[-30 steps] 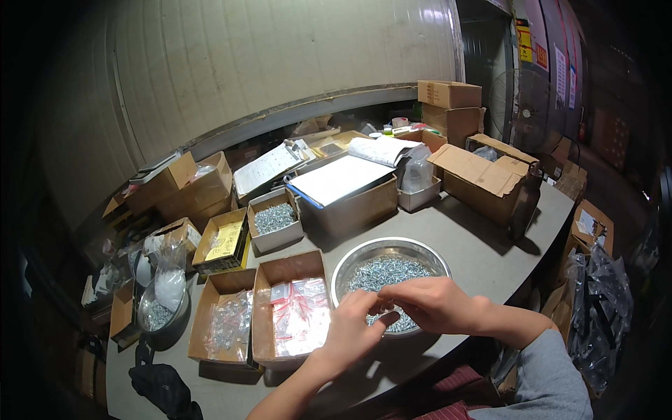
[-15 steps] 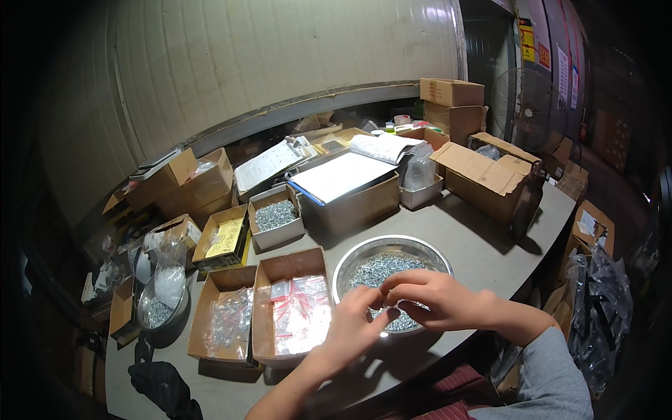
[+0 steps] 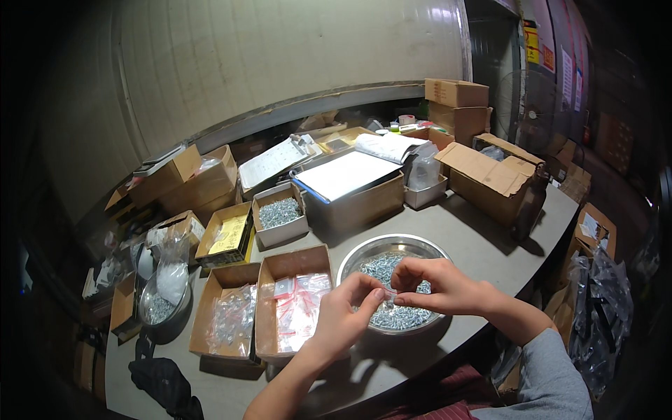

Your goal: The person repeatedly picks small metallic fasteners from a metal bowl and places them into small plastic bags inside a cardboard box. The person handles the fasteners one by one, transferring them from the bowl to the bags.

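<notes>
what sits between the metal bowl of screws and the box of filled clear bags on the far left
In the head view, one open cardboard box holding small red-topped bags lies between the metal bowl and the box of filled bags.

Free desk [image 3: 483, 231] strip at centre-right, btw. metal bowl [image 3: 364, 253] and big cardboard box [image 3: 490, 183]. Left half crowded w/ open boxes [image 3: 269, 269]; upper centre blocked by grey tray [image 3: 350, 203].

At the lower centre of the frame the left hand [image 3: 343, 318] and the right hand [image 3: 437, 285] meet over a round metal bowl [image 3: 364, 253] of small silvery screws [image 3: 402, 316], pinching a small clear bag [image 3: 389, 295] between their fingertips; left of the bowl sits an open cardboard box [image 3: 290, 266] of little plastic bags; farther up, a smaller box [image 3: 278, 222] holds more screws.
</notes>
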